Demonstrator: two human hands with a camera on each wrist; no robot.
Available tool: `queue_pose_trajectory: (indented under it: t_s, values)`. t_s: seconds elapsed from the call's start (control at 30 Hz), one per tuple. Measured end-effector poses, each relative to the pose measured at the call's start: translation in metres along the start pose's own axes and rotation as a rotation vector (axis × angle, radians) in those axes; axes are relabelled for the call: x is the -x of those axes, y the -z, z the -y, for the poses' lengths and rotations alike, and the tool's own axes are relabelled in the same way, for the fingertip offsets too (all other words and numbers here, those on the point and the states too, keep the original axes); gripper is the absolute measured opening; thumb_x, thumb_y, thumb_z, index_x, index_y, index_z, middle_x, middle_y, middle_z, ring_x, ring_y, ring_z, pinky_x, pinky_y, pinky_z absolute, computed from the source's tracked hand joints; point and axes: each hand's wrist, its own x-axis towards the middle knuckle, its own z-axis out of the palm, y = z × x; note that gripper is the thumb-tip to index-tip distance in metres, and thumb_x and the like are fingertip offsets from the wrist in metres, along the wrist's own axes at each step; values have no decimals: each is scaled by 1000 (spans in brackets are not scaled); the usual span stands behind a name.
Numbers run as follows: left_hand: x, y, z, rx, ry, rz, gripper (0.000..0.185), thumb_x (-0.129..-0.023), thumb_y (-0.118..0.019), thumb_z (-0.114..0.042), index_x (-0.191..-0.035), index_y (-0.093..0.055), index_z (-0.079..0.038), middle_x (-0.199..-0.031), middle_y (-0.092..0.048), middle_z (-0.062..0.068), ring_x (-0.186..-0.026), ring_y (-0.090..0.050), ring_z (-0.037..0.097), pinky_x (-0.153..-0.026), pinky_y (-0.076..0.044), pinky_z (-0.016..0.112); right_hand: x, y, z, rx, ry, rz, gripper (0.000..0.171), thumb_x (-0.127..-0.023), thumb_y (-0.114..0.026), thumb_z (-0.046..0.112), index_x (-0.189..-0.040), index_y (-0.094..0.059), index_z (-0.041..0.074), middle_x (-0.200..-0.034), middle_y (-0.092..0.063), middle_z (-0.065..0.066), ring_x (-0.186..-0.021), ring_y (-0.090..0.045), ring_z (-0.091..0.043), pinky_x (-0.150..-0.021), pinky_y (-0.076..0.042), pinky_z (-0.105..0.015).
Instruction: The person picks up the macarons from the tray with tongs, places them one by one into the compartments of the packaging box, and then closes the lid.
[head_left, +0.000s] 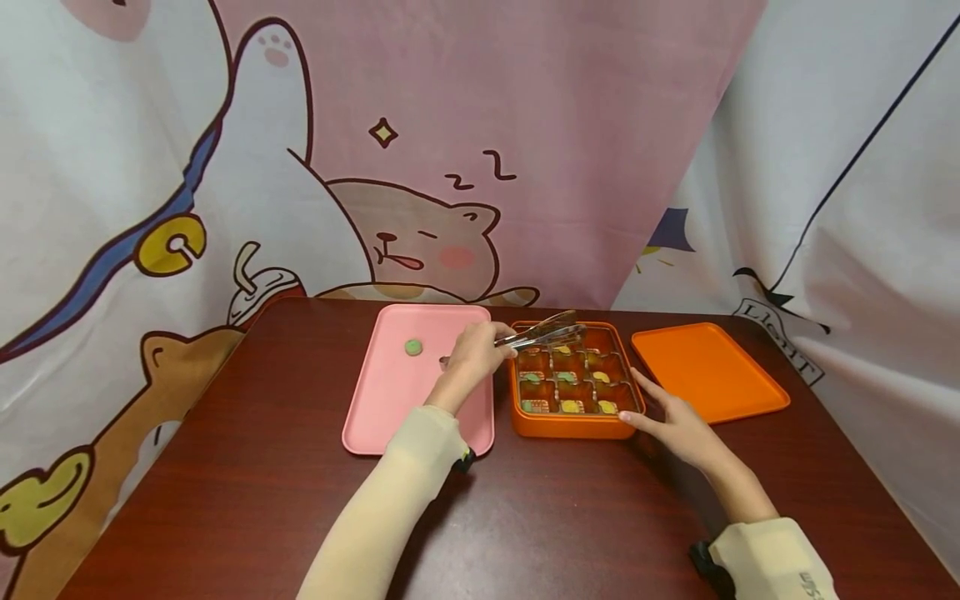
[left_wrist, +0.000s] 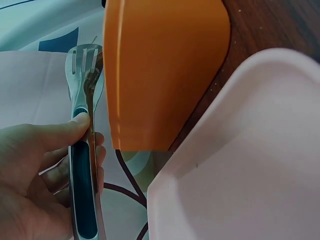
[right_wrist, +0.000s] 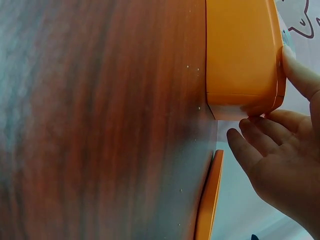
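Note:
My left hand (head_left: 474,354) grips metal tongs (head_left: 543,331) with a teal handle (left_wrist: 82,190), thumb pressed on top; their tips reach over the back of the orange compartment box (head_left: 570,427). The box holds several small green and yellow sweets in its cells. My right hand (head_left: 670,419) rests against the box's front right corner (right_wrist: 245,102), thumb on the rim and fingers straight along its side. A pink tray (head_left: 390,400) lies left of the box with one green sweet (head_left: 413,347) on it.
An orange lid (head_left: 705,371) lies flat to the right of the box, its edge (right_wrist: 210,200) close to my right hand. All stands on a dark wooden table (head_left: 247,492). Cartoon-printed cloth hangs behind and at both sides.

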Motion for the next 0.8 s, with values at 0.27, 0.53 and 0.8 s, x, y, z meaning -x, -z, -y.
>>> queue_pose_trajectory:
  t_s: [0.27, 0.53, 0.8]
  values:
    - [5, 8, 8, 24, -22, -16, 35, -86, -78, -22, -121, -72, -18, -115, -74, 5, -101, -65, 27, -89, -50, 43, 0, 0, -4, -7, -1, 7, 86, -96, -65, 41, -160, -17, 11, -156, -29, -35, -142, -27, -56, -107, -25, -74]
    - [18, 30, 22, 50, -54, -37, 27, -85, -78, -20, -112, -75, -16, -103, -75, 3, -94, -64, 23, -87, -50, 41, 1, 0, 0, -7, 3, 5, 86, -95, -66, 40, -160, -18, 10, -155, -31, -35, -141, -28, -56, -107, -26, -73]
    - [32, 56, 47, 33, 3, -45, 31, -87, -77, -25, -117, -74, -19, -107, -74, 3, -95, -64, 22, -85, -50, 45, 1, 0, 0, -14, -5, 2, 87, -95, -66, 40, -160, -17, 9, -154, -31, -36, -141, -29, -56, -107, -27, -73]
